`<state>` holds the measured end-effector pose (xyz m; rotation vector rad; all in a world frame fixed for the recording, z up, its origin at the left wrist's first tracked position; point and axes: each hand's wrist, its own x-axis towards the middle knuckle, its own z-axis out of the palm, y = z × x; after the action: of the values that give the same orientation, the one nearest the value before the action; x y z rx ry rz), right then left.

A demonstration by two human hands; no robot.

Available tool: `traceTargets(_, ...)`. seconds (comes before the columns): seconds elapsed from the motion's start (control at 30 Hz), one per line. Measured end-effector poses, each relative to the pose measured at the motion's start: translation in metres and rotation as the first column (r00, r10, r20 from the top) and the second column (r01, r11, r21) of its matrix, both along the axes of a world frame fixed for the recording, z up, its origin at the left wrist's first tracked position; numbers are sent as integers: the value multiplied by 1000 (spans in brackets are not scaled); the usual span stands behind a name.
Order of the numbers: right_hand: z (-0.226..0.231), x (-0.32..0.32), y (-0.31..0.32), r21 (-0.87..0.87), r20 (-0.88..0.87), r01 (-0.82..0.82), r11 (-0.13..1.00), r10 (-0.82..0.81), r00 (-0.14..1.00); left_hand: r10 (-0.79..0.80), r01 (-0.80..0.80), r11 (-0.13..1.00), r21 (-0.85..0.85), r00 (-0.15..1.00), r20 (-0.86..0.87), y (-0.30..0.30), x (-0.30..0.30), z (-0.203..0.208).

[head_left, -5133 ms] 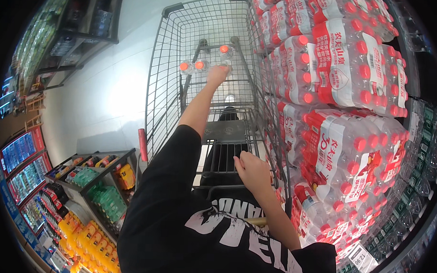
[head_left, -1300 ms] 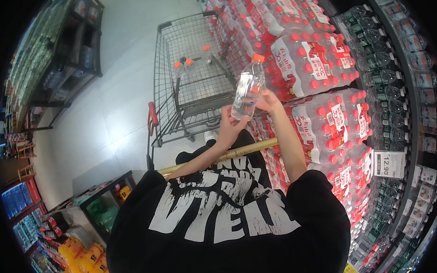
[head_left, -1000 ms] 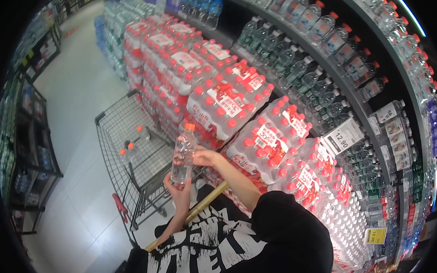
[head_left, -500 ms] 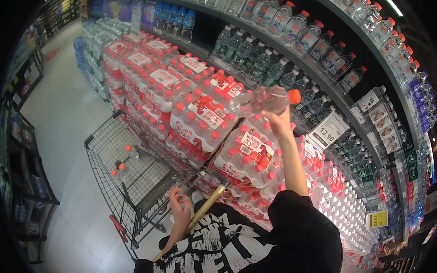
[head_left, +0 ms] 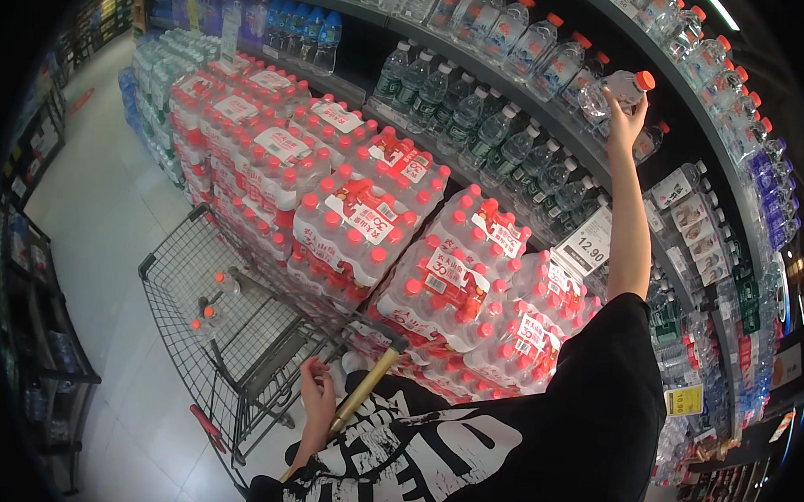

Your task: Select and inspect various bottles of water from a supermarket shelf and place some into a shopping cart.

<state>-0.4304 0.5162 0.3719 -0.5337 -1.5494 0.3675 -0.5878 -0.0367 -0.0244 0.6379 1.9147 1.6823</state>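
My right arm is stretched up to the right, and my right hand [head_left: 627, 124] is closed around a clear plastic water bottle [head_left: 611, 94] with an orange-red cap. The bottle lies tilted in front of a shelf row of similar red-capped bottles [head_left: 535, 45]. My left hand [head_left: 318, 400] hangs low beside the gold-coloured bar of the shopping cart [head_left: 368, 387], its fingers loosely bent and apart with nothing in them. Inside the wire shopping cart [head_left: 172, 307] are several small clear bottles [head_left: 212, 320] with orange caps.
Shrink-wrapped packs of red-capped bottles [head_left: 354, 227] are stacked between me and the shelves. Green-labelled bottles [head_left: 456, 102] line the lower shelf, with a white price sign [head_left: 585, 242] in front. An aisle floor [head_left: 100, 267] and another shelf [head_left: 49, 327] lie to the left.
My right hand has carried the bottle up and to the right, from above the packs to the upper shelf row. My left hand has dropped slightly, staying by the cart bar.
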Motion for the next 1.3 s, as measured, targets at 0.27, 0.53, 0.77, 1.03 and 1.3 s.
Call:
traceTargets(0.27,-8,-5,77,-287,92,267,920,-251,964,9,-11,999,-41,999,-44,1,-1,-4)
traceTargets(0.53,-22,-5,133,-401,189,238,885,-174,966,18,-25,998,-66,995,-94,2,-2,-2)
traceTargets(0.77,-32,-8,150,-474,259,162,866,-38,965,12,-23,996,-85,992,-126,-3,-2,-4)
traceTargets(1.03,-35,-7,77,442,137,562,699,-672,728,-1,0,1000,-19,998,-68,7,-3,-9)
traceTargets(1.3,-231,-159,-264,-78,653,-606,791,500,569,-135,118,987,113,979,152,-12,-3,17)
